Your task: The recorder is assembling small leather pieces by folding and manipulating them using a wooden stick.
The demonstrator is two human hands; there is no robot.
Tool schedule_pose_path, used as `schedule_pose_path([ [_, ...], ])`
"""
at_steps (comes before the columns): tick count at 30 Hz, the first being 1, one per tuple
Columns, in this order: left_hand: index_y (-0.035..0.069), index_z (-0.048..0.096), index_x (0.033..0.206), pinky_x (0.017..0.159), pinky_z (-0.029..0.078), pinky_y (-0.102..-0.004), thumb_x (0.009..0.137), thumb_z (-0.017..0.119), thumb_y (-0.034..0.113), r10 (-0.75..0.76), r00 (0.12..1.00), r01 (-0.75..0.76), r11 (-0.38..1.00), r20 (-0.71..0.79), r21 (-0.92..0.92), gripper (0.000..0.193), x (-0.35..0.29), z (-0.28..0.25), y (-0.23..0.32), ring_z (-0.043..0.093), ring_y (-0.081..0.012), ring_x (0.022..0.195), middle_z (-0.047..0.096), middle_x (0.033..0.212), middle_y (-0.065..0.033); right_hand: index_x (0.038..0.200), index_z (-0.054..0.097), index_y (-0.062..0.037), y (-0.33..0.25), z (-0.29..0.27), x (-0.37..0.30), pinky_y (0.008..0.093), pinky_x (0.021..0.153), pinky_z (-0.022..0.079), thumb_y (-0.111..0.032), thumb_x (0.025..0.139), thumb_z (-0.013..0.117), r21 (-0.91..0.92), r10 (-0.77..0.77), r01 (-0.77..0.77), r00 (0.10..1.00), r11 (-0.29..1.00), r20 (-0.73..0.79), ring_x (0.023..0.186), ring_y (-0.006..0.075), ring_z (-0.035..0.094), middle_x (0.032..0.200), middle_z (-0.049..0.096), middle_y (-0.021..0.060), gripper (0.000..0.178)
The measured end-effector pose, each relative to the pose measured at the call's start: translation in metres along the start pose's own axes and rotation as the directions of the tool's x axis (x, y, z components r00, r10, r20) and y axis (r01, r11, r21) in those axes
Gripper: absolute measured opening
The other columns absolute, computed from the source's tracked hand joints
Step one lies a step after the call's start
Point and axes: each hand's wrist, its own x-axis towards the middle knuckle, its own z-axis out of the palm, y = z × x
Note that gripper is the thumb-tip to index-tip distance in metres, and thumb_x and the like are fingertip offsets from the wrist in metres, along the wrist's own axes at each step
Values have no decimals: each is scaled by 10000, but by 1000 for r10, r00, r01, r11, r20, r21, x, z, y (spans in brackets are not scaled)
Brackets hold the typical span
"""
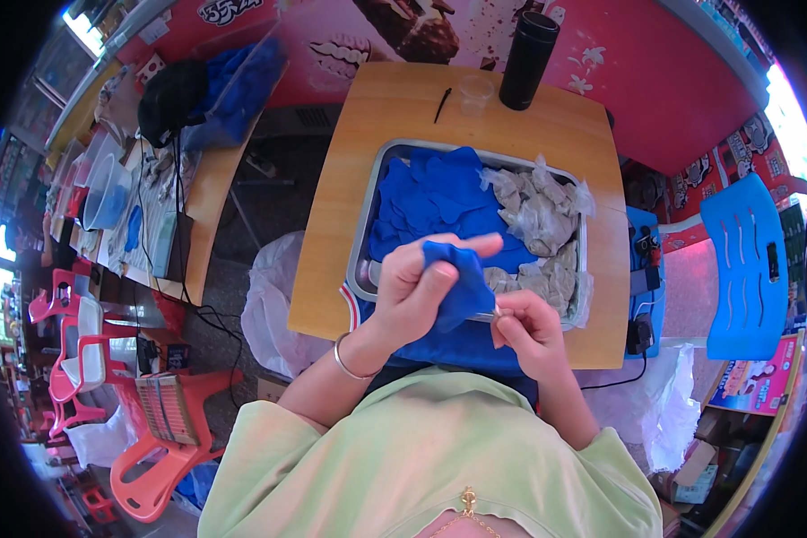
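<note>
My left hand [410, 289] is closed around a piece of blue fabric [462, 287], its thumb and fingers folding the cloth over. Close against the lower right edge of that fabric, my right hand [527, 334] is in a pinch. A tiny pale, shiny bit shows at its fingertips; its kind is too small to tell. Both hands are over the near edge of a metal tray [364, 269]. Blue fabric pieces [435, 197] lie heaped in the tray's left part. Crumpled clear plastic bags with greyish contents [542, 211] fill its right side.
The tray stands on a wooden table [327, 224]. A black tumbler [529, 61], a clear plastic cup [477, 94] and a black pen-like stick [442, 105] stand or lie behind it. A blue chair [746, 264] is at right; a cluttered side table [208, 215] is at left, with cables hanging down.
</note>
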Motion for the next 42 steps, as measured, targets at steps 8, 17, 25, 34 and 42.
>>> schedule_pose_path([
  [8, 9, 615, 1168, 768, 387, -182, 863, 610, 22, -84, 995, 71, 978, -55, -194, 306, 10, -15, -4, 464, -107, 927, 495, 1006, -35, 1115, 574, -7, 10, -5, -8, 185, 539, 396, 40, 892, 495, -178, -65, 35, 985, 983, -162, 609, 72, 527, 723, 556, 25, 241],
  [17, -16, 657, 994, 633, 533, -185, 784, 676, -41, -150, 988, 154, 984, 48, -89, 212, 20, -29, 17, 596, -140, 898, 588, 986, -100, 1085, 640, -27, -4, -20, -5, 233, 573, 474, 104, 802, 559, -478, -193, 99, 969, 873, -153, 633, 120, 591, 856, 661, 87, 322],
  [25, -32, 668, 946, 687, 572, -248, 791, 679, -14, -131, 991, 121, 933, -7, -340, 156, 13, -17, 3, 622, -175, 814, 587, 930, -106, 1077, 648, -28, 6, -23, -8, 234, 566, 465, 103, 787, 567, -444, -244, 160, 960, 882, -139, 624, 130, 593, 747, 630, 76, 328],
  [34, 6, 704, 892, 746, 531, -263, 751, 728, 22, -129, 991, 111, 927, -27, -357, 144, 11, -16, 0, 612, -162, 792, 565, 842, -69, 1025, 661, -37, 2, -34, 1, 283, 535, 437, 85, 726, 624, -708, -423, 296, 906, 642, -4, 585, 200, 586, 701, 622, 94, 325],
  [42, 0, 709, 891, 696, 492, -248, 704, 756, 5, -85, 996, 77, 886, 4, -458, 193, 8, -10, -1, 585, -149, 777, 525, 771, -25, 1027, 651, -27, 11, -22, -1, 262, 553, 454, 78, 761, 595, -433, -340, 286, 939, 855, -51, 598, 174, 595, 691, 621, 83, 291],
])
